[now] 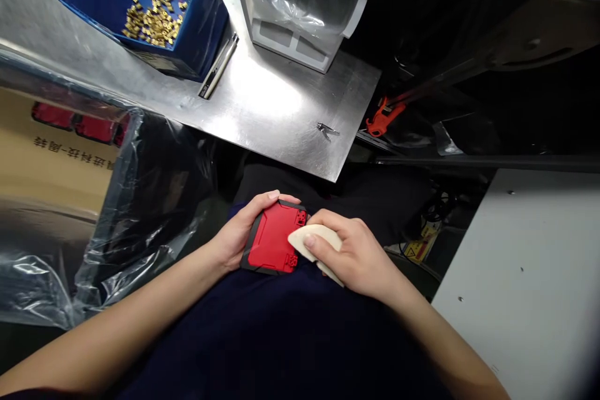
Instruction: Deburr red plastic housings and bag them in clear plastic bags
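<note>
A flat red plastic case (pixel 272 240) (black-rimmed, rectangular) lies at 6 o'clock over the lap, clasped by the left hand (pixel 237 234). The right hand (pixel 363 259) pinches a smooth cream wedge (pixel 312 240) against it. At 11 o'clock, a blue bin (pixel 197 31) stands on a brushed steel table (pixel 262 106).

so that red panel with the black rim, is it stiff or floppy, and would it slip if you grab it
Probably stiff: the red panel lies flat while the left hand grips one side and the right hand presses a cream wedge on it. Likely light, being thin plastic. Its smooth face may be slippery.
</note>
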